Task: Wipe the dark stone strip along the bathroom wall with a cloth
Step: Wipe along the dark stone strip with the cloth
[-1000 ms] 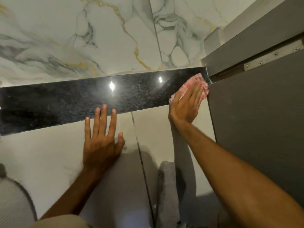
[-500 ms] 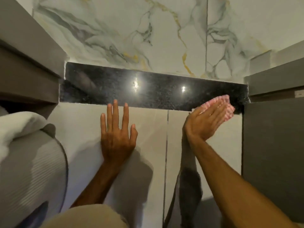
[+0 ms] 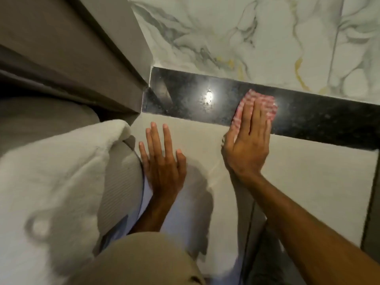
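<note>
The dark polished stone strip [image 3: 185, 99] runs across the wall from the grey frame at the left to the right edge, with a bright light reflection near its left part. My right hand [image 3: 248, 145] lies flat on a pink-and-white checked cloth [image 3: 261, 103] and presses it against the middle of the strip. The fingers cover the cloth's lower half. My left hand [image 3: 162, 159] rests flat on the pale tile below the strip, fingers spread, holding nothing.
A grey door frame [image 3: 82, 58] meets the strip's left end. A white towel [image 3: 57, 171] over a ribbed grey object fills the lower left. White marble with grey and gold veins [image 3: 257, 38] covers the wall above. A dark panel edge [image 3: 370, 202] stands at the right.
My right hand has slid the cloth leftward along the strip, from its right end by the grey panel to the middle. The view has swung left. My left hand stays flat on the tile.
</note>
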A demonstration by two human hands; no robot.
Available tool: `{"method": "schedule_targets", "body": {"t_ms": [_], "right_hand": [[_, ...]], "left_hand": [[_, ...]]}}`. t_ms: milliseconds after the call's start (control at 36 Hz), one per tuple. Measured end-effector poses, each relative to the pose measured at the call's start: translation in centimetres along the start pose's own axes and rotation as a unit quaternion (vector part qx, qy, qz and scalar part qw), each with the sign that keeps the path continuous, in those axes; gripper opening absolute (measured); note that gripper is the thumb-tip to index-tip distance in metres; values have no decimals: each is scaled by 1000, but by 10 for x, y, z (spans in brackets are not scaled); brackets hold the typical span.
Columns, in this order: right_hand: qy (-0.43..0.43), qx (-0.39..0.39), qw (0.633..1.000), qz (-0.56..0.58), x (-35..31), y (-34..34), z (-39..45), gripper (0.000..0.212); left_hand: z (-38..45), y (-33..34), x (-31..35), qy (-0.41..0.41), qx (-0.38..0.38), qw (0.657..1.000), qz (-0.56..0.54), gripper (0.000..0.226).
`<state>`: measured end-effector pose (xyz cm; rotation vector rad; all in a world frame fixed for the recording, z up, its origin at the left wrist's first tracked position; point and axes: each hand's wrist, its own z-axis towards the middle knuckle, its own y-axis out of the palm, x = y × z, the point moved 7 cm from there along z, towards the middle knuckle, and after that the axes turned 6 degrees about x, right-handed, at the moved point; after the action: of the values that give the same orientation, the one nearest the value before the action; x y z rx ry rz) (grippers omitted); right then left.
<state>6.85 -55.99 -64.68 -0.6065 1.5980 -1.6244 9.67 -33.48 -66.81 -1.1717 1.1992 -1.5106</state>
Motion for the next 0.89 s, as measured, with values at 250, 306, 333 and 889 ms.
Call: {"method": "schedule_targets", "body": {"t_ms": [250,306,333,889], "right_hand": [[-298,-113,945,70,-168,38,26,71],[-394,-133,907,59,-161,30,5,71],[-421,-139,895,50,-149,26,-5,70],[-511,-139,848,24,-121,22,-10,67]], "left_hand": [[-2,-2,-8,-27,45,998,-40,67],[-1,-5,-8,-31,44,997,-62,67],[-2,-5,-8,-31,40,996,-68,68],[1,0,-11,-45,14,995,-87,84]]}}
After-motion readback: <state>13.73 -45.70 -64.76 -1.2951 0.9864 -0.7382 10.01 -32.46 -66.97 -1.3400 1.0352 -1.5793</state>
